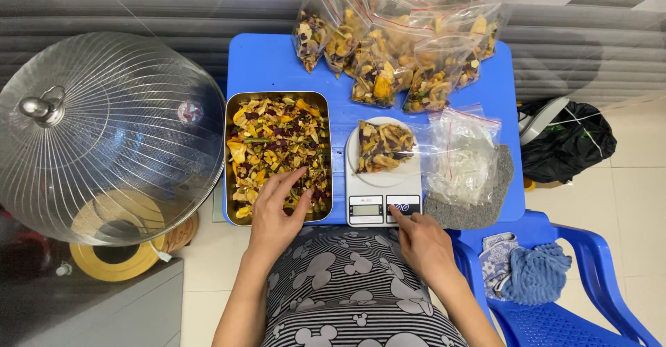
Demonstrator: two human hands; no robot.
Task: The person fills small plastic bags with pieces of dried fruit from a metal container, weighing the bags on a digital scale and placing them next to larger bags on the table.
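Left hand (275, 216) flat, fingers spread forward; right hand (421, 243) index finger extended, others curled; both forearms bare

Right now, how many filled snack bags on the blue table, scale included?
About 6: one on the scale, roughly five overlapping in a pile at the table's far edge. Overlap may hide more.

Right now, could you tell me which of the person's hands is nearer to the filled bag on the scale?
The right hand. Its forefinger touches the scale's front panel, just below the filled bag. The left hand rests in the metal tray of dried mix, further left.
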